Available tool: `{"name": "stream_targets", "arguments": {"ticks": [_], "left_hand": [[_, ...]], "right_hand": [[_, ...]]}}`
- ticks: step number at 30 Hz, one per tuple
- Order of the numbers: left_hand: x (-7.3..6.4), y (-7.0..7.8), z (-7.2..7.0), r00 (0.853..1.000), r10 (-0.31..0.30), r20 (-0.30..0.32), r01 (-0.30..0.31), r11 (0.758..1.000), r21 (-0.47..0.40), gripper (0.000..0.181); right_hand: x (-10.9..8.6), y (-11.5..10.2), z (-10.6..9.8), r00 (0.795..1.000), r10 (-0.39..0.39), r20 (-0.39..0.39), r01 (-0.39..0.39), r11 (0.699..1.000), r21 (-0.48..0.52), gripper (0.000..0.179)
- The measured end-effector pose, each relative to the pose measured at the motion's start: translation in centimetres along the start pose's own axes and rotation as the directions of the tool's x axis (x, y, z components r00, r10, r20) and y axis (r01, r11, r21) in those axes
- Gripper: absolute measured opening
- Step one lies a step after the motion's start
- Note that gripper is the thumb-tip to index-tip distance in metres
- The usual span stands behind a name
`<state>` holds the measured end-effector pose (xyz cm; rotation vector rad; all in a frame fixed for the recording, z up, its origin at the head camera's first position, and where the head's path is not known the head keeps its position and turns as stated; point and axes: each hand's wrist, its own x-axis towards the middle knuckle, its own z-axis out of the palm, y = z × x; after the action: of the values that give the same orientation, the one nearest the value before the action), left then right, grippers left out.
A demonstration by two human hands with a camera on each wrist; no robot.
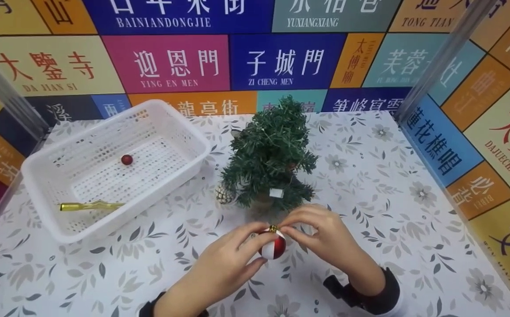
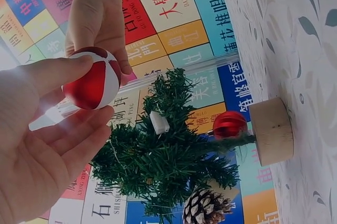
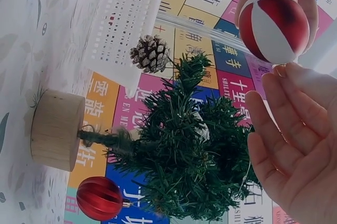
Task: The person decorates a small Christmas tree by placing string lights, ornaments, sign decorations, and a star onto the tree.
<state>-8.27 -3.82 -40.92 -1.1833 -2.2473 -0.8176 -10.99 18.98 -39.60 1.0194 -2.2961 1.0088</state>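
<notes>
A red and white Christmas ball (image 1: 274, 249) with a gold cap is held up in front of a small artificial Christmas tree (image 1: 277, 149). My left hand (image 1: 226, 259) grips the ball between thumb and fingers. At the gold cap, the thumb and index finger of my right hand (image 1: 325, 231) pinch the ball's top, its other fingers loosely bent. The tree stands on a round wooden base (image 2: 271, 131). A pine cone (image 3: 150, 54) and a ribbed red ball (image 3: 99, 198) hang on its lower branches. A white tag (image 1: 276, 193) shows on the side facing me.
Left of the tree stands a white perforated basket (image 1: 158, 187). Inside it lie a small red ball (image 1: 126, 160) and a shiny gold strip-like piece (image 1: 91, 206). A flower-patterned cloth (image 1: 413, 246) covers the table, with colourful lettered panels (image 1: 167, 64) standing behind and at the sides.
</notes>
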Motion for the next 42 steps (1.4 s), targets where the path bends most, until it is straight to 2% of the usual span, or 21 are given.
{"name": "stream_targets", "arguments": {"ticks": [5, 12, 18, 23, 25, 28, 31, 33, 36, 42], "left_hand": [[0.0, 0.1, -0.1, 1.000, -0.003, 0.020, 0.003, 1.000, -0.008, 0.051], [-0.3, -0.1, 0.1, 0.998, 0.020, 0.055, -0.021, 1.000, 0.015, 0.052], [-0.3, -0.1, 0.6, 0.996, 0.040, 0.082, -0.041, 0.999, 0.014, 0.051], [-0.5, -0.2, 0.7, 0.993, 0.044, 0.110, -0.050, 0.998, 0.050, 0.047], [-0.5, -0.1, 0.7, 0.996, 0.031, 0.086, -0.037, 0.996, 0.076, 0.040], [-0.3, 0.1, 0.9, 1.000, -0.012, -0.015, 0.014, 0.993, 0.114, 0.029], [-0.2, 0.2, 1.1, 0.990, -0.075, -0.121, 0.091, 0.988, 0.127, 0.025], [-0.2, 0.2, 1.2, 0.980, -0.099, -0.173, 0.120, 0.985, 0.121, 0.023], [-0.2, 0.2, 1.3, 0.973, -0.112, -0.200, 0.133, 0.987, 0.093, 0.018], [-0.2, 0.3, 1.6, 0.971, -0.107, -0.215, 0.125, 0.990, 0.071, 0.012]], "right_hand": [[-0.1, 0.0, -0.3, 0.997, 0.073, 0.017, -0.073, 0.997, -0.035, 0.014], [-0.1, -0.4, -0.3, 0.982, 0.187, 0.022, -0.187, 0.982, 0.027, 0.013], [-0.1, -0.8, -0.1, 0.985, 0.173, -0.011, -0.172, 0.983, 0.060, 0.016], [-0.2, -1.1, 0.2, 0.991, 0.133, 0.013, -0.134, 0.988, 0.081, 0.015], [-0.2, -1.2, 0.3, 0.993, 0.119, 0.026, -0.121, 0.990, 0.077, 0.015], [-0.4, -1.3, 0.6, 0.994, 0.098, 0.043, -0.101, 0.992, 0.070, 0.015], [-0.5, -1.5, 0.9, 0.996, 0.071, 0.062, -0.075, 0.994, 0.074, 0.013], [-0.6, -1.7, 1.1, 0.996, 0.052, 0.073, -0.058, 0.996, 0.072, 0.010], [-0.7, -2.0, 1.5, 0.997, 0.021, 0.072, -0.025, 0.998, 0.059, 0.006], [-0.7, -2.3, 1.8, 0.997, -0.009, 0.071, 0.004, 0.998, 0.070, 0.004]]}}
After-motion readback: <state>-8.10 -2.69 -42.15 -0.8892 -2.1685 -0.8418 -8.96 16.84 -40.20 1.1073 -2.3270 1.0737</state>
